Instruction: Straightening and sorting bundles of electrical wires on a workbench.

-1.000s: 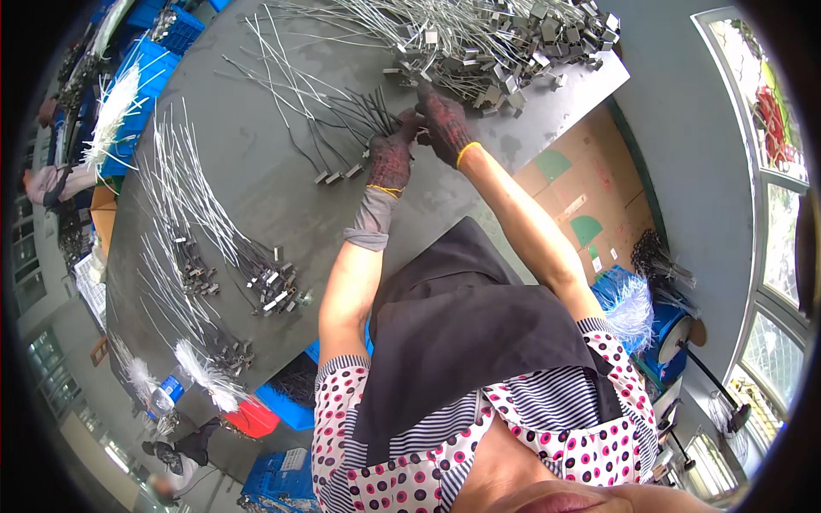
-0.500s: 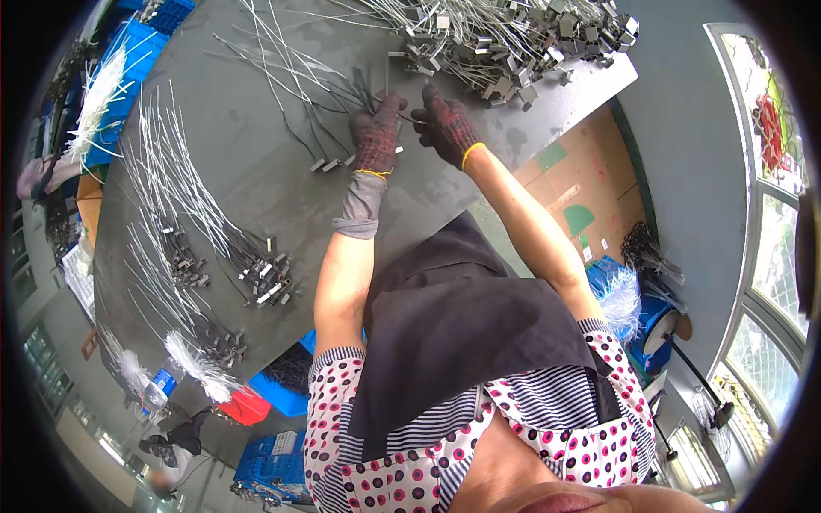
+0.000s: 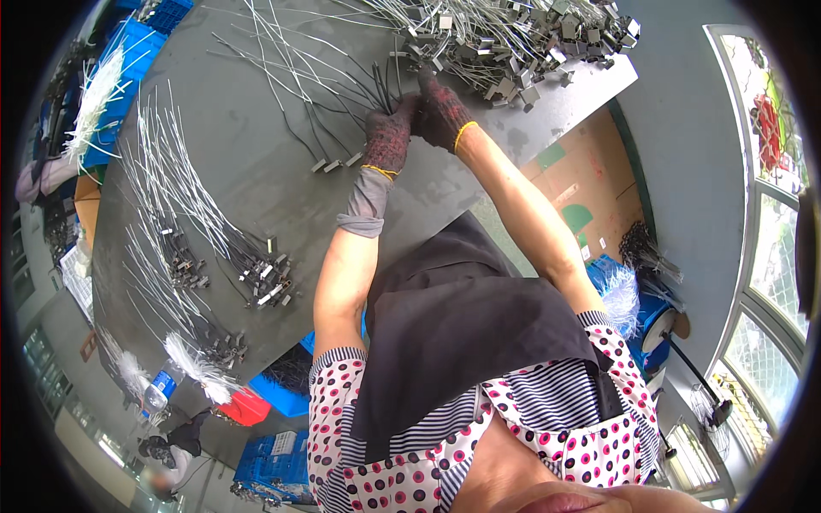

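Note:
My left hand [image 3: 390, 138], in a dark red and black knit glove, is closed around several black-sheathed cables [image 3: 382, 89] whose pale wire ends fan out beyond it. Right against it is my right hand [image 3: 441, 113], gloved alike, with its fingers curled in; what they grip is hidden. Left of my hands, a few loose cables [image 3: 318, 132] with small metal connectors [image 3: 332, 166] lie on the grey table [image 3: 282, 184]. Just beyond my right hand begins a big heap of cables with square metal ends [image 3: 522, 51].
Sorted bundles of cables [image 3: 192, 197] lie along the table's left side. Blue crates [image 3: 137, 68] with white wires stand at the far left. A cardboard sheet [image 3: 590, 179] and a blue bin [image 3: 654, 316] are on my right. A red bin [image 3: 245, 405] sits below the table edge.
My right hand has moved left and met my left hand, which has shifted slightly right. The cables in my left hand have swung to the right with it.

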A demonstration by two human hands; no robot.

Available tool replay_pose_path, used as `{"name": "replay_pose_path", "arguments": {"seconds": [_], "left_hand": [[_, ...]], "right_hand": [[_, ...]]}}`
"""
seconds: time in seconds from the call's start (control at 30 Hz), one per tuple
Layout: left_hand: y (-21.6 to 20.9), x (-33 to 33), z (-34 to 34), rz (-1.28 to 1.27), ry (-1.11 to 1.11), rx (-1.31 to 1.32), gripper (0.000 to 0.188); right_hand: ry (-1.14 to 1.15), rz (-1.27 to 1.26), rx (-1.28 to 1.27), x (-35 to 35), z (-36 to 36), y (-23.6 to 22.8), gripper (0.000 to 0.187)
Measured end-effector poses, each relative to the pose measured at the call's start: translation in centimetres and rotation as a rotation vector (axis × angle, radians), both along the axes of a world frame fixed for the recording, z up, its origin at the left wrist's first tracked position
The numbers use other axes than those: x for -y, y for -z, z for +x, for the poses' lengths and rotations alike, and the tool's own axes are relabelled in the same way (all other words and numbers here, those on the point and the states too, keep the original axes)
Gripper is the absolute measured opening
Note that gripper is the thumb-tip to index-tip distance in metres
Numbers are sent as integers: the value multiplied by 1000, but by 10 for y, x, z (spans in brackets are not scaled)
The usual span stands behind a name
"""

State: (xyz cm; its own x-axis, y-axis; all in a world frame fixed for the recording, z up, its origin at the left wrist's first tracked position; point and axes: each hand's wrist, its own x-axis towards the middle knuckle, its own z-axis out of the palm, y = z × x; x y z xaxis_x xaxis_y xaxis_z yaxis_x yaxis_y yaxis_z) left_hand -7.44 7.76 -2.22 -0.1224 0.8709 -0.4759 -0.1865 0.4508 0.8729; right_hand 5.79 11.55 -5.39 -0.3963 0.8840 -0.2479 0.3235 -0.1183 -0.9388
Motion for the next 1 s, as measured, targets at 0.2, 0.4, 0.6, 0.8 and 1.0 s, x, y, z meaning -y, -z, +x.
{"name": "replay_pose_path", "arguments": {"seconds": [0.2,0.4,0.6,0.8,1.0], "left_hand": [[10,7,-21,69,234,-17,20],[-3,14,-20,-68,-33,91,28],[10,19,-33,53,101,138,24],[0,15,-14,-50,-15,98,24],[-15,20,-22,-98,200,-623,30]], "right_hand": [[529,-629,-241,-10,9,-59,53],[93,-546,-321,25,9,-83,46],[369,-388,-277,68,5,-61,38],[359,-418,-277,49,-9,-77,40],[166,179,537,-30,31,-13,44]]}}
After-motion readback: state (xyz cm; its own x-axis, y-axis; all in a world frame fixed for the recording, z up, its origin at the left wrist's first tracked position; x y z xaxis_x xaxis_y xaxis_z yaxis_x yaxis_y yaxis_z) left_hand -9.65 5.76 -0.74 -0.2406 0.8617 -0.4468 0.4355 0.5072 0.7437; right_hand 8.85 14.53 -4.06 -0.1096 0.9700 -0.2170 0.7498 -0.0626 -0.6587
